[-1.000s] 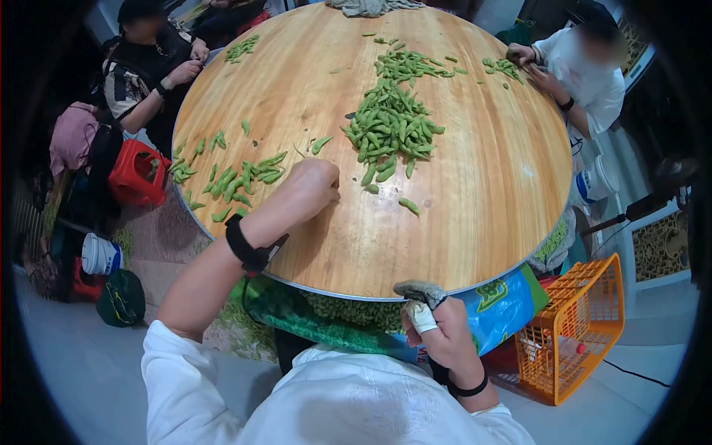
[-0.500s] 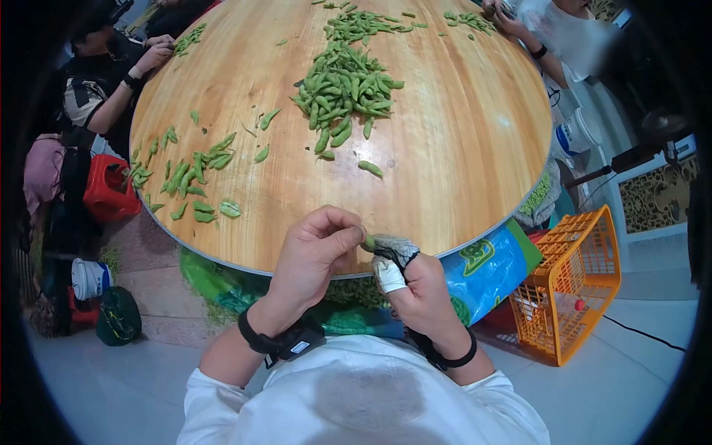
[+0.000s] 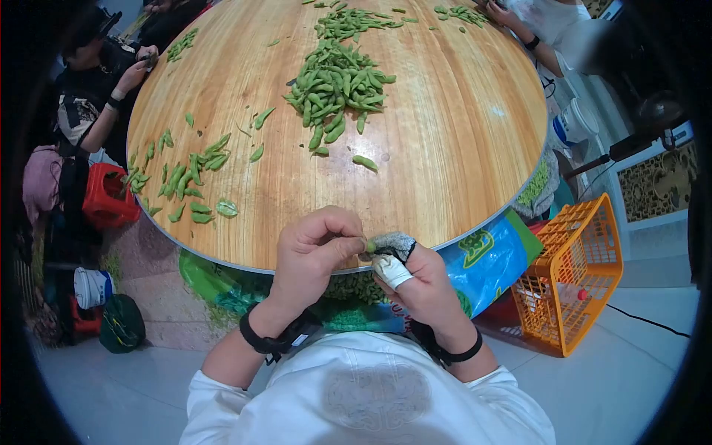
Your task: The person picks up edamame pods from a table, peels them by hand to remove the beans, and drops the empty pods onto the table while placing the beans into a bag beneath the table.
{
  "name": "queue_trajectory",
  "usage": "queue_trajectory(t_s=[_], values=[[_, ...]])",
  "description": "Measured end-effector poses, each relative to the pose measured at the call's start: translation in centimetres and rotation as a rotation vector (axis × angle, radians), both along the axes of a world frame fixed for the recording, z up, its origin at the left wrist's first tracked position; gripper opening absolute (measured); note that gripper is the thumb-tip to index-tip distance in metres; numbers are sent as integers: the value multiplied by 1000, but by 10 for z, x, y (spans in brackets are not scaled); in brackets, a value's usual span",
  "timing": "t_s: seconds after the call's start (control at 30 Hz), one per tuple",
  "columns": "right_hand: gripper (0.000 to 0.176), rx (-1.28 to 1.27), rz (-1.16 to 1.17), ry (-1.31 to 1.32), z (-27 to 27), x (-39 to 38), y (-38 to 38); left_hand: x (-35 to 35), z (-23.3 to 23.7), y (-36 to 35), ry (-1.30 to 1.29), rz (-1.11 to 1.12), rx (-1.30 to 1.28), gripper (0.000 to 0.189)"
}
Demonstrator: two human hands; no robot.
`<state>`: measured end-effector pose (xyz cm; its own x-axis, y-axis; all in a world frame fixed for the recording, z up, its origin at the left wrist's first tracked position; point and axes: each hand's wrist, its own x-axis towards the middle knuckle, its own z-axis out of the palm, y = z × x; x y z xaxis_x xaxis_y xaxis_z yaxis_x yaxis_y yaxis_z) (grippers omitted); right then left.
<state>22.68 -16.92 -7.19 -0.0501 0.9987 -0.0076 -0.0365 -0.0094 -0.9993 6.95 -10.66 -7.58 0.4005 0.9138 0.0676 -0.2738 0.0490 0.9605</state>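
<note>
At the near edge of the round wooden table [image 3: 437, 163], my left hand [image 3: 317, 243] pinches one end of a green edamame pod [image 3: 371, 246]. My right hand [image 3: 415, 273], with grey and white coverings on its thumb and finger, closes on the pod's other end. Fingers hide most of the pod. Farther in lies a large heap of edamame pods [image 3: 337, 85], with one single pod [image 3: 365, 162] just in front of it. To the left are scattered pods [image 3: 182, 178] and a pale, opened-looking pod [image 3: 227, 208].
Below the table edge lie a green bag [image 3: 222, 285] and a blue bag [image 3: 489, 259]. An orange plastic basket [image 3: 567, 278] stands on the right, a red stool [image 3: 110, 196] on the left. One person [image 3: 96, 104] sits at left, another [image 3: 549, 37] at far right.
My hands stay together at the table edge, with the right fingers shifted slightly around the pod. The view has moved slightly. The person at left has raised their hands from the table.
</note>
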Motion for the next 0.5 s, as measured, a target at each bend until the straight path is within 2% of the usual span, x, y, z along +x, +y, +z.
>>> queue_trajectory(t_s=[0.03, 0.07, 0.1, 0.17, 0.23, 0.27, 0.33, 0.37, 0.43, 0.5], values=[[14, -160, 84, 211, 3, 4, 0, -1, -1, 1, 20, -16, 123, 9], [11, -319, 167, 424, 5, 8, -1, -3, 0, 1, 23, -24, 122, 9], [11, -319, 159, 430, 7, 11, -2, -5, 0, 2, 19, -74, 155, 11], [10, -443, 254, 606, 10, 16, -2, -8, 1, 4, 17, -132, 185, 13], [10, -423, 298, 638, 5, 22, -3, -10, 2, 8, 78, -245, 421, 13], [11, -400, 352, 664, 3, 25, -3, -11, 4, 9, 78, -251, 420, 13], [11, -419, 331, 638, 2, 27, -4, -11, 10, 10, 242, -278, 678, 14], [12, -438, 317, 606, 2, 29, -4, -10, 13, 9, 241, -279, 677, 14], [12, -439, 281, 535, 2, 25, -3, -7, 19, 4, 473, -193, 990, 16], [12, -440, 253, 465, 1, 24, -3, -7, 23, 0, 531, -212, 1044, 16]])
